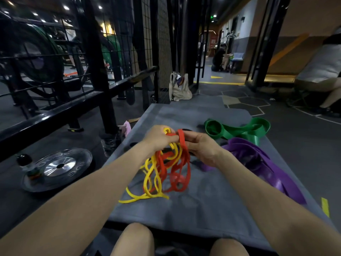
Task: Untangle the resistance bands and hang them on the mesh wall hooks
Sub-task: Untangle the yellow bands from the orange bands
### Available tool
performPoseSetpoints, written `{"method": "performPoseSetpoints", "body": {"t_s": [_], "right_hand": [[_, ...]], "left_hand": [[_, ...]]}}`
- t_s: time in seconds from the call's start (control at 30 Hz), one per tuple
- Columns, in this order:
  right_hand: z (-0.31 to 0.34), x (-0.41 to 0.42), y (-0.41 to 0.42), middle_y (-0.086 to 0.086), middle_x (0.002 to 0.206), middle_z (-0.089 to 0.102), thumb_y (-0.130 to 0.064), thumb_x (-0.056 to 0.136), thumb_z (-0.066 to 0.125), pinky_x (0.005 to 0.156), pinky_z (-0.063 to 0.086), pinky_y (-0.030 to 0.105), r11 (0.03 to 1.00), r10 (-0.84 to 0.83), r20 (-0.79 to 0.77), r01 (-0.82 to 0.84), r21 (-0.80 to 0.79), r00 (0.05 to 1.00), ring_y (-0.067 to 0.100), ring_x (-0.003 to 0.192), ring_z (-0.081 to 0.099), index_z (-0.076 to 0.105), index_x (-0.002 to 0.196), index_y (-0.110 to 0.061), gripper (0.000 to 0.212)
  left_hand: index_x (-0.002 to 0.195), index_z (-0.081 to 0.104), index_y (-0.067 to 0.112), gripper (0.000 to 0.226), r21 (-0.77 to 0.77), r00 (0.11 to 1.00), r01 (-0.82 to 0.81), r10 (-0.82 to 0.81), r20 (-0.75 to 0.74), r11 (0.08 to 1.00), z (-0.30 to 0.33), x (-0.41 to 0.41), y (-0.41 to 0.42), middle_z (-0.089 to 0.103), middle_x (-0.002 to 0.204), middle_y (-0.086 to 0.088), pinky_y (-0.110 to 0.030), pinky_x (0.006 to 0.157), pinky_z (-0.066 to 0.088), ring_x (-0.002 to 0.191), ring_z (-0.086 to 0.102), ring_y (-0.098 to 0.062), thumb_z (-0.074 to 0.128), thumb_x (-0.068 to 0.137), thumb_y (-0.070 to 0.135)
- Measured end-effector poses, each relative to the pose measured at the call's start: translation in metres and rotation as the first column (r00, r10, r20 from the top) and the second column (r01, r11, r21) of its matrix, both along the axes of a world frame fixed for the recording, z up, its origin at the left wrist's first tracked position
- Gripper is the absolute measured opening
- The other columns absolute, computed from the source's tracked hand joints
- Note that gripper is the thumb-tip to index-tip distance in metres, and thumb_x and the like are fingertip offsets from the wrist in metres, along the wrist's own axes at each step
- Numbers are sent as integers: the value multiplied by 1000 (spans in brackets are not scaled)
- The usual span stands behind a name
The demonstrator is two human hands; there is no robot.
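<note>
Red band (181,143) and yellow band (147,180), tangled, pinched by left hand (158,136) and right hand (201,146) above mat's (184,209) middle.

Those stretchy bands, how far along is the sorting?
Early. Nothing visibly hangs on the mesh wall yet. Both hands, left hand and right hand, grip the knotted yellow band and red band. The green band and purple band wait on the mat.
</note>
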State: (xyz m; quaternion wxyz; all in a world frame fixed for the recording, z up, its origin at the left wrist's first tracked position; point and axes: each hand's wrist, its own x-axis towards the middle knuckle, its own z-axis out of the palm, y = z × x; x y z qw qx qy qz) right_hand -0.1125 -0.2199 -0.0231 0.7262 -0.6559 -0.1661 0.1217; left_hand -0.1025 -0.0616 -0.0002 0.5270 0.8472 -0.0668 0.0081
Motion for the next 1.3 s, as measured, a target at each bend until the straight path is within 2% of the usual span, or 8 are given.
{"method": "performPoseSetpoints", "body": {"t_s": [0.3, 0.43, 0.63, 0.87, 1.03, 1.17, 1.23, 1.3], "right_hand": [[-9, -4, 18, 7, 84, 68, 8, 88, 53, 70, 55, 20, 993, 113, -27, -114, -11, 993, 13, 75, 67, 62, 98, -3, 17], [-6, 0, 25, 12, 81, 63, 9, 84, 58, 69, 54, 24, 995, 54, -17, -55, -88, 998, 16, 71, 62, 60, 95, 9, 11], [1, -3, 30, -11, 41, 51, 1, 77, 70, 44, 39, 14, 902, -20, 49, 39, -431, 999, -1, 40, 46, 55, 60, -13, 26], [-5, -2, 38, -9, 35, 46, 7, 75, 60, 39, 35, 15, 883, -169, 21, 161, -441, 985, 1, 33, 42, 53, 54, -12, 29], [-2, -1, 36, -1, 52, 56, 3, 76, 63, 54, 48, 25, 853, -202, 54, 202, -480, 978, 11, 46, 54, 56, 60, -12, 23], [-9, 1, 27, -1, 56, 46, -3, 78, 65, 38, 36, 13, 721, -291, 149, 319, -616, 945, 6, 43, 43, 49, 58, -13, 28], [-16, 2, 23, 1, 59, 46, -8, 78, 65, 42, 35, 19, 651, -289, 183, 333, -682, 940, 6, 45, 43, 50, 60, -12, 24], [-18, 2, 26, 2, 60, 46, -12, 80, 62, 45, 29, 24, 581, -212, 224, 307, -754, 951, 12, 55, 44, 48, 62, -11, 23]], "left_hand": [[67, 56, 15, 27, -388, 991, -124, 94, -96, 913, -14, -6, -10, 57, 65, -5, -25, 54, 46, 59, 54, -14, 71, 70, -8], [69, 52, 15, 31, -557, 973, -211, 119, -197, 803, -13, -9, -21, 53, 62, -6, -20, 40, 40, 41, 52, -9, 58, 76, -15], [78, 52, 14, 32, -613, 941, -263, 57, -334, 745, -16, -13, -19, 50, 67, -10, -16, 36, 38, 56, 48, -19, 40, 83, -16], [81, 56, 14, 32, -628, 956, -206, 16, -294, 750, -15, -13, -15, 53, 73, -7, -23, 52, 47, 64, 52, -16, 44, 84, -16], [87, 55, 21, 23, -472, 968, -138, 19, -249, 871, -14, -17, -8, 57, 81, -4, -20, 57, 46, 71, 52, -13, 52, 88, -1], [89, 51, 17, 5, -568, 953, -271, 132, -274, 777, -6, -11, 9, 45, 75, 2, -27, 65, 38, 68, 44, -12, 56, 88, 17], [86, 50, 17, 14, -278, 985, -163, 143, -92, 947, -5, -9, 12, 45, 76, 3, -21, 58, 36, 70, 45, -12, 64, 86, 20], [74, 46, 21, 27, 96, 998, -47, 44, 36, 994, -11, -17, 5, 48, 73, 4, -21, 56, 35, 71, 48, -14, 70, 81, 28]]}}
